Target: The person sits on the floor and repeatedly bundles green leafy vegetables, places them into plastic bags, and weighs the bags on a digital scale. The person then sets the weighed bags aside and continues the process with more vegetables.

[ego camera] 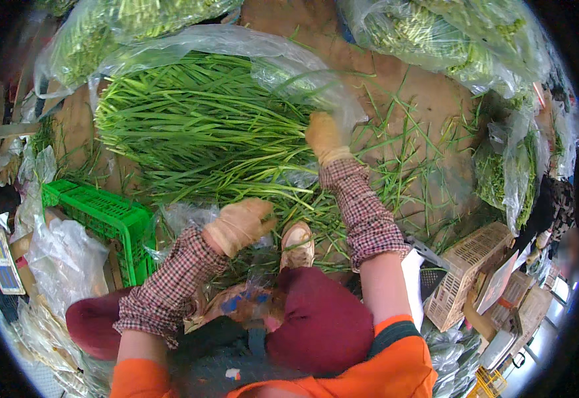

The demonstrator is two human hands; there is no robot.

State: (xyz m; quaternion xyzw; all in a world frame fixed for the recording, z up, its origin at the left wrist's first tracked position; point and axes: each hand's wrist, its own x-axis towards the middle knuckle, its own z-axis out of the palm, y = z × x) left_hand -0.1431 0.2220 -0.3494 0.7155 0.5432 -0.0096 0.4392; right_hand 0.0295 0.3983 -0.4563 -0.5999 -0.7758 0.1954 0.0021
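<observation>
A large heap of garlic chives (205, 119) lies on an open clear plastic sheet (279, 42), most pale stalk ends to the left. At the heap's right side my right hand (326, 134), in a tan glove and checked sleeve cover, is closed around several stalks that converge at its fingers. My left hand (239, 224), gloved the same way, hovers by the heap's near edge with its fingers loosely bent and apart. Nothing shows between them. Loose chives (299, 199) lie between the two hands, some over my shoe (298, 244).
Bagged greens (438, 40) stand at the far right, with another bag (135, 25) far left. A green plastic crate (105, 209) is at my left, near a scale (3, 258). At right are a beige crate (468, 268) and a smaller bag of greens (508, 169). Scattered leaves (408, 144) litter the floor.
</observation>
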